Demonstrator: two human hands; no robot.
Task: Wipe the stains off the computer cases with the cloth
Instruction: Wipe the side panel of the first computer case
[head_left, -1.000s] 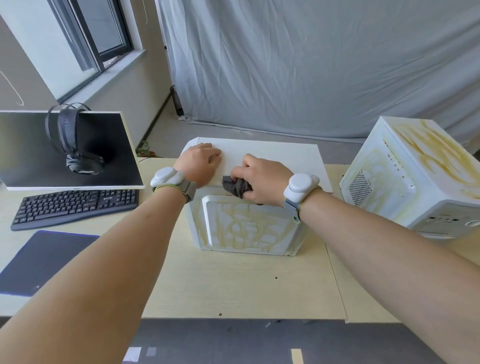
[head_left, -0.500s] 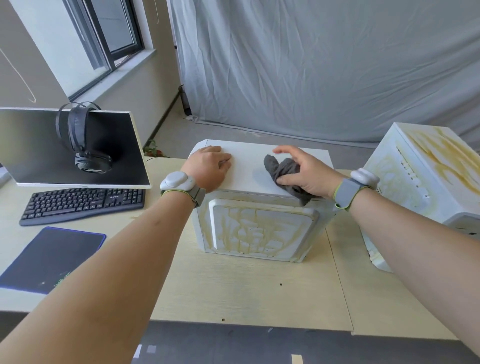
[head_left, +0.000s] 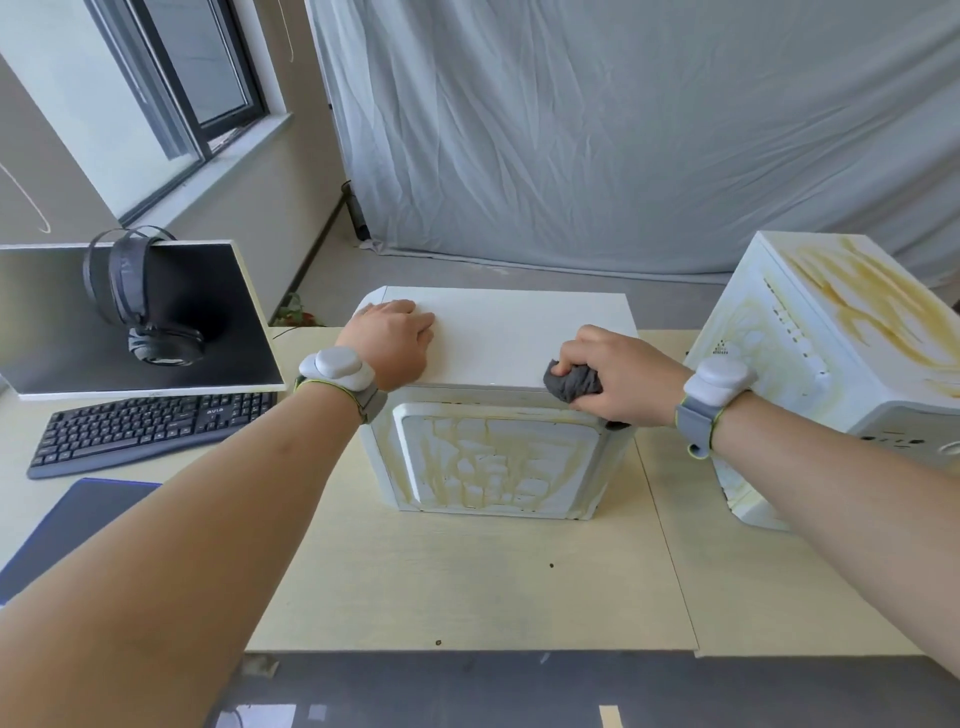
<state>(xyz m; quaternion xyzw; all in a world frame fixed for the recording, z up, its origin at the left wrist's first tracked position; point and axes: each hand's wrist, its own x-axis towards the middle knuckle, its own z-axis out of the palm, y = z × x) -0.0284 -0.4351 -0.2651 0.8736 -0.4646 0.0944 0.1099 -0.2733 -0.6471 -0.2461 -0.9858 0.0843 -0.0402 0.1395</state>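
Soft, bunched cloth (head_left: 573, 383) stays clamped in the right hand (head_left: 618, 375) at 3 o'clock atop the rigid near case (head_left: 498, 447), which the flat, open left hand (head_left: 388, 340) steadies.

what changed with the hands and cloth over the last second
The right hand, gripping the grey cloth throughout, swept from the middle case's near top edge up onto the top, then back to the near right corner. The left hand stayed flat on the top's left side; stains on the front panel remain.
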